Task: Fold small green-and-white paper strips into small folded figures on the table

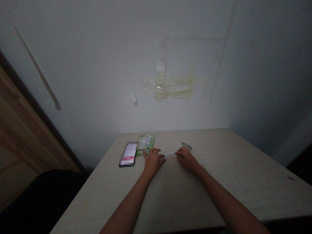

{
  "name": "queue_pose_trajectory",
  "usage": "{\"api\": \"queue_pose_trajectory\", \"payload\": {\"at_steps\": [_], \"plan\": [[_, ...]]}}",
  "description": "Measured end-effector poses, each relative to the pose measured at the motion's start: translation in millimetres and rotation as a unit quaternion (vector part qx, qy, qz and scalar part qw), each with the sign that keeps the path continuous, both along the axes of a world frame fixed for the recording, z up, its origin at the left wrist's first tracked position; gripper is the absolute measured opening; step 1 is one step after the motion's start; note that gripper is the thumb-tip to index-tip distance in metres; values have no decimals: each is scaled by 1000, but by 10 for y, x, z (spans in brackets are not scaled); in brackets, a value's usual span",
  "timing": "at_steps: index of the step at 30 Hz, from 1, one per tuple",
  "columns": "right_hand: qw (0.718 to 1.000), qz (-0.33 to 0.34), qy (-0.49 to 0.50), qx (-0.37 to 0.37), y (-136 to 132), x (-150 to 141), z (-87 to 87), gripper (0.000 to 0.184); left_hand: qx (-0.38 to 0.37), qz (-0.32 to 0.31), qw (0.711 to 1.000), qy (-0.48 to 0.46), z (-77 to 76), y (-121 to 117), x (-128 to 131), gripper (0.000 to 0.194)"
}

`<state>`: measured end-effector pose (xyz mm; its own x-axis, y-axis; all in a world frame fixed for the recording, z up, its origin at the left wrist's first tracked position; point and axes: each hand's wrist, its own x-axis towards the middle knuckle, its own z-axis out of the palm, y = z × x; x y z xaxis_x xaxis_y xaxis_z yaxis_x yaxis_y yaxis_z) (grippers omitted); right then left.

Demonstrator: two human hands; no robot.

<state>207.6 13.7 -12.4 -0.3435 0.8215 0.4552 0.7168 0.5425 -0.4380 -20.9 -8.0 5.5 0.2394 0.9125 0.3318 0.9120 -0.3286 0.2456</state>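
Observation:
Between my two hands, low over the table, is a small white printed slip [170, 154] with an orange edge; whether it is paper or a packet I cannot tell. My left hand [153, 160] has its thumb and index finger closed at the slip's left end, the other fingers reaching forward. At the right end, my right hand [186, 157] pinches the slip with curled fingers. Green-and-white printed packets [145, 143] lie in a small pile just beyond my left hand, which partly hides them. A small dark, colourful piece [186, 145] rests just past my right hand.
A phone [128, 154] with a blurred, lit screen lies left of the packets. The pale wooden table [102, 185] meets a white wall [97, 65] bearing peeling clear tape [168, 85]. A black rounded shape [44, 198] stands beside the table's left edge.

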Motion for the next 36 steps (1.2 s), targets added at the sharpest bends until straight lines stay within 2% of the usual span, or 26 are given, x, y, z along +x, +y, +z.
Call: {"api": "queue_pose_trajectory", "payload": {"at_steps": [8,27,36], "plan": [[999,-5,35,-17,38,27,-51,20,40,-17,999,32,13,-21,22,16],[999,-12,19,-27,54,11,-18,16,10,-15,1000,-10,49,-32,16,21],[999,-17,18,-29,18,-19,6,16,-18,29,997,-73,7,0,33,16]]}}
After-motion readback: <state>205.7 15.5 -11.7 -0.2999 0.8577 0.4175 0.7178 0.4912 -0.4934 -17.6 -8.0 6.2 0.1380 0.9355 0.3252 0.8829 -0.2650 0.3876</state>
